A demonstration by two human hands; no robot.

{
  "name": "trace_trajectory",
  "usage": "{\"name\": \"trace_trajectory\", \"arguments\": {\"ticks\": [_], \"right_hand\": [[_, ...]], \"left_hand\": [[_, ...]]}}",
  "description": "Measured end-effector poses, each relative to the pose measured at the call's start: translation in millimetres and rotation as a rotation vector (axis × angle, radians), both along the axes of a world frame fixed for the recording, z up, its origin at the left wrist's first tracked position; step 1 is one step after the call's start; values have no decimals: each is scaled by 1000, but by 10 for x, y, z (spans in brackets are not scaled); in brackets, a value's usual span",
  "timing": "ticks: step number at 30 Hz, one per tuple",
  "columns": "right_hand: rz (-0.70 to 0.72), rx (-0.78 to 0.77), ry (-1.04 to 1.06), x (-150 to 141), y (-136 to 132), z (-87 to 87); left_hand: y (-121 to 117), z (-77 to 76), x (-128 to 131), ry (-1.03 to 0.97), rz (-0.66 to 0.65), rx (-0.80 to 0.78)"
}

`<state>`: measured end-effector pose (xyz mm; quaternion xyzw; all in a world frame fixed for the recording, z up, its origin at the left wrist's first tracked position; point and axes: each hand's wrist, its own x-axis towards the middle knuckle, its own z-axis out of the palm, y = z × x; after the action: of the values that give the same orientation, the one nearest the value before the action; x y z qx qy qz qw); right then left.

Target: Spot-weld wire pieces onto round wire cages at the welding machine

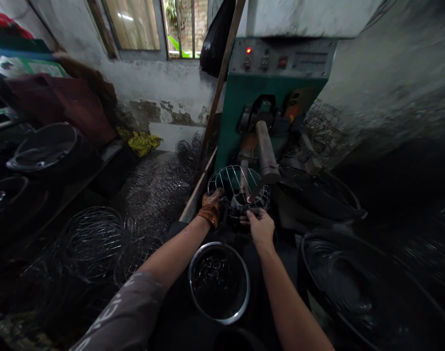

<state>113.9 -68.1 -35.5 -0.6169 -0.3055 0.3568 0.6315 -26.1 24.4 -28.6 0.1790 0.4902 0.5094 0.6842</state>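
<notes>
My gloved left hand (212, 207) holds the round wire rack (232, 178) ahead. I can't tell what my right hand (259, 226) pinches at its near edge. A thick bar (267, 151) blocks some. Below my hands, the bowl's (230, 320) bits look blurry.

The one camera is being worn on the head, sitting above and behind the fingers (250, 216) and looking forward and steeply down. It is staying close, both forearms (182, 248) filling its lower part, while facing a green machine (277, 87) and a window (138, 24) beyond the fingers.
</notes>
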Motion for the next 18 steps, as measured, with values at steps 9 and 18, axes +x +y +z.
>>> {"name": "trace_trajectory", "arguments": {"ticks": [9,18], "right_hand": [[40,-55,-132,80,129,50],[28,-152,-300,83,78,152]], "left_hand": [[63,162,80,87,43,-60],[100,27,77,21,-21,-47]]}}
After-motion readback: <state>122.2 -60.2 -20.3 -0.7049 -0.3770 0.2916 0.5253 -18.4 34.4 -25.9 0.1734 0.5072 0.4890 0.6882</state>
